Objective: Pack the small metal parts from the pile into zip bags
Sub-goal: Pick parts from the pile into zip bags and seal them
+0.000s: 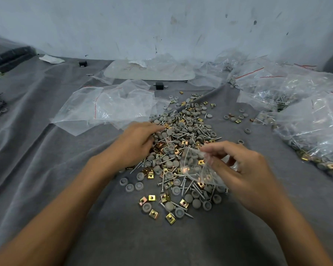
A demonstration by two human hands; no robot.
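The right hand (246, 169), lower right of centre, pinches a small zip bag (196, 169) between thumb and bent fingers, with the other fingers loosely curled behind. The bag is clear and blurred, and parts seen through it may be inside or beneath; I cannot tell which. The left hand (136, 141), at centre, lies palm down on the left edge of the pile (183, 135), with the index finger stretched forward and the rest bent into the parts. Whether it grips any part is hidden.

Both forearms come in from the bottom corners of the frame.

The pile of screws, grey caps and brass-coloured clips lies at centre on the cloth-covered desk (46, 150). Flat clear bags (104, 106) lie at upper left of the pile, and filled bags (306, 121) are heaped at the right edge.
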